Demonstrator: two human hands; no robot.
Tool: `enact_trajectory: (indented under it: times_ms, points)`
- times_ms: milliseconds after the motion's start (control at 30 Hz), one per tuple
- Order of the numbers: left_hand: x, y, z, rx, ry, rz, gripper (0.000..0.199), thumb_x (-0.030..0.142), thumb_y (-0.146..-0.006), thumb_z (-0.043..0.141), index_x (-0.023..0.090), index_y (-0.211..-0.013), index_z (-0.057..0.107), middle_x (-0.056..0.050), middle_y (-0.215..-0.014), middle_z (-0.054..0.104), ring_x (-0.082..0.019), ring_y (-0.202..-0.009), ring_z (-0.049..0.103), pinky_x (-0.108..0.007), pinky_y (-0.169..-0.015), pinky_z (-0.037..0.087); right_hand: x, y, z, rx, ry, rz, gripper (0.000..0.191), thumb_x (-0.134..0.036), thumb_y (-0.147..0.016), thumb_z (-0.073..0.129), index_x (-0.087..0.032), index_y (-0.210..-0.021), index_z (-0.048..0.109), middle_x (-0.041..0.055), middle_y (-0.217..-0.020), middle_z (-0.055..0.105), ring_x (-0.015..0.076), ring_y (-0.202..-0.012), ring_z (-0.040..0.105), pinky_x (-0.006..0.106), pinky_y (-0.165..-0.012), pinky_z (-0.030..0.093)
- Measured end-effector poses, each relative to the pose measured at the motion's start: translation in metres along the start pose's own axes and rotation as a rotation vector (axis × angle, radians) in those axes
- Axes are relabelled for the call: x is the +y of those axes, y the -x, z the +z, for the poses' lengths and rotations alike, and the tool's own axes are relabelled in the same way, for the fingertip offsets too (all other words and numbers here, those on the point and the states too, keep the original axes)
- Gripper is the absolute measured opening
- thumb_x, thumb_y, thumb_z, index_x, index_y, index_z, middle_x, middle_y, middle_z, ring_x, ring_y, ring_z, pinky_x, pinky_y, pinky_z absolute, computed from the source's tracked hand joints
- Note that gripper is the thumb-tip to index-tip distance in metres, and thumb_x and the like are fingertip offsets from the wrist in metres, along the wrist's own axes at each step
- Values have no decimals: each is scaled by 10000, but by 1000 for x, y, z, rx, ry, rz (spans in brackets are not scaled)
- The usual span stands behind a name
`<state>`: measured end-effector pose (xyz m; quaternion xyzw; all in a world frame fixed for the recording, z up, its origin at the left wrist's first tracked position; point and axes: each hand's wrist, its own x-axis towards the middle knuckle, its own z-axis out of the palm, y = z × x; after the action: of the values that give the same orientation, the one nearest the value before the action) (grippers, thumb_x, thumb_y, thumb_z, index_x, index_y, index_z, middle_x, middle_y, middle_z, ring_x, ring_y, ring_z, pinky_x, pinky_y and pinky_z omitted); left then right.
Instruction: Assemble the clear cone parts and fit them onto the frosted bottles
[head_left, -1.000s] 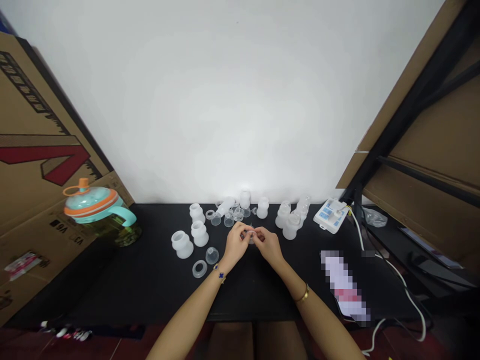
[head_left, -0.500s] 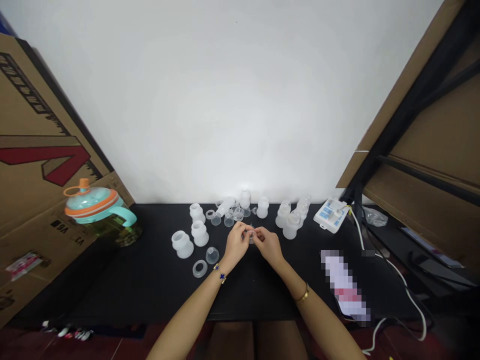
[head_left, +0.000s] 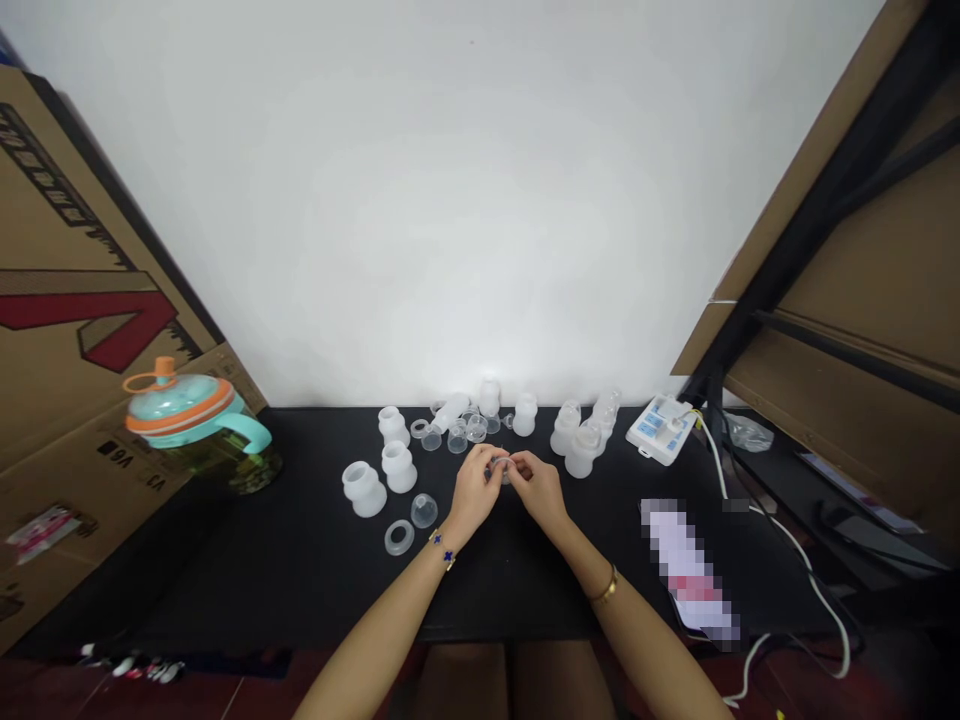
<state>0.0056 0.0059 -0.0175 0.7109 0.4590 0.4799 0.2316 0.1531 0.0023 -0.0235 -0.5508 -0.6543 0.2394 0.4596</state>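
My left hand (head_left: pixel 478 487) and my right hand (head_left: pixel 537 488) meet over the black table, both closed with fingertips pinching a small translucent ring (head_left: pixel 504 464). The fingers cover much of it, so its full shape is hidden. To the left of my left hand lie a clear dome-shaped cap (head_left: pixel 424 511) and a loose translucent collar ring (head_left: pixel 399 538). Several white open-necked bottles (head_left: pixel 365 489) stand farther left. Beyond my hands are several clear caps (head_left: pixel 457 438) and a white bottle (head_left: pixel 525 414). Right of them, bottles topped with clear domes (head_left: pixel 583 450) stand grouped.
A large teal and orange lidded jug (head_left: pixel 199 420) stands at the left by a cardboard box (head_left: pixel 67 300). On the right are a white power strip (head_left: pixel 661 430), a white cable (head_left: pixel 814 580) and a blurred-out phone (head_left: pixel 690 570). A white wall (head_left: pixel 480 200) rises behind.
Both hands stay nearly in place, their fingers shifting slightly around the translucent ring. The bottles and caps on the table have not moved.
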Motion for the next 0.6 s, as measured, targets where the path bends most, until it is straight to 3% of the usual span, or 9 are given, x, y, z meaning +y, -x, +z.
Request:
enact_trajectory:
  times_ms: [133,233,467,600]
  points:
    - [0,0,1,34,39,-47,181,297,-945,570,220,-1088,649,-58,-1060,668,-175,-856,652,-289,-739,533,1,0,0,16,-37,18,219,-401,-890,560,-233,-909,698,14,-782,743,170,-594,650,257,-566,479]
    - [1,0,1,25,76,-70,157,325,-940,579,215,-1025,651,-48,-1020,677,-164,-800,653,-281,-713,534,2,0,0,16,-52,25,235,-420,-902,554,-234,-924,696,12,-782,737,165,-586,644,249,-544,481]
    - [4,-1,-2,24,70,-33,134,247,-931,565,216,-996,678,-48,-1006,676,-164,-829,649,-268,-713,542,2,-1,1,6,-35,33,264,-445,-898,575,-255,-1045,684,-4,-806,736,151,-574,635,243,-555,485]
    - [6,-1,-2,22,67,-36,148,242,-931,560,213,-993,691,-54,-1019,678,-163,-836,652,-262,-701,544,1,0,0,-16,-17,20,257,-452,-914,548,-248,-985,689,2,-788,729,152,-584,640,236,-555,478]
